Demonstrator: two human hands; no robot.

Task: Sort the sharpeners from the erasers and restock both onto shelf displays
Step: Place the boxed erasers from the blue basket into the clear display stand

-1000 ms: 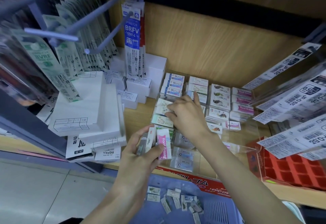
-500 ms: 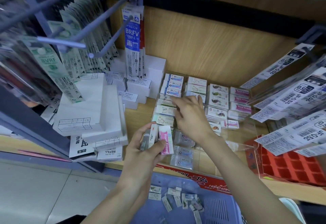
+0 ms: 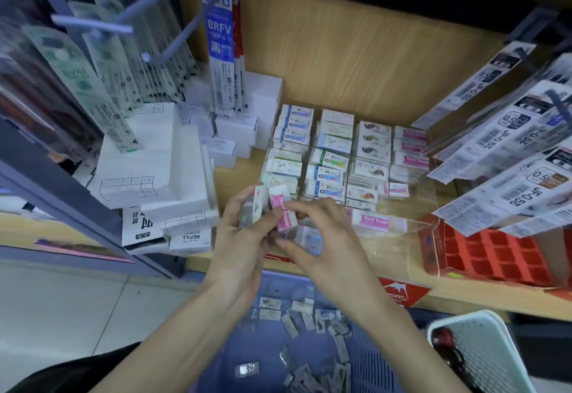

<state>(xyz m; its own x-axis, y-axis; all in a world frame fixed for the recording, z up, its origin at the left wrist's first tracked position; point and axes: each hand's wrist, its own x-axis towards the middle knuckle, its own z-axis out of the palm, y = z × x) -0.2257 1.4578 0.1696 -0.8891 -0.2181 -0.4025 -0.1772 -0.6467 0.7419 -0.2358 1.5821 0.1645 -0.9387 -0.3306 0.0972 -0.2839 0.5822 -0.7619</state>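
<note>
My left hand (image 3: 240,238) grips a small stack of erasers, with a pink and white Hard Eraser (image 3: 282,210) at the front and others (image 3: 257,207) behind it. My right hand (image 3: 322,235) has its thumb and fingers curled at the pink eraser's lower end, pinching it. Behind both hands, a clear display tray (image 3: 411,225) on the wooden shelf (image 3: 235,176) holds rows of boxed erasers (image 3: 328,157). A second Hard Eraser (image 3: 373,221) lies at the tray's front right. Below, a blue basket (image 3: 278,284) holds several loose wrapped pieces (image 3: 309,318).
White refill boxes (image 3: 148,170) are stacked left of the tray. Hanging refill packs (image 3: 219,49) and metal pegs (image 3: 93,23) jut out upper left; more hanging packs (image 3: 510,151) crowd the right. A red cardboard box (image 3: 495,253) sits right. A white basket (image 3: 483,349) is lower right.
My right hand pulled back from the eraser rows in the tray to the stack in my left hand and now pinches the pink eraser. The view shifted closer.
</note>
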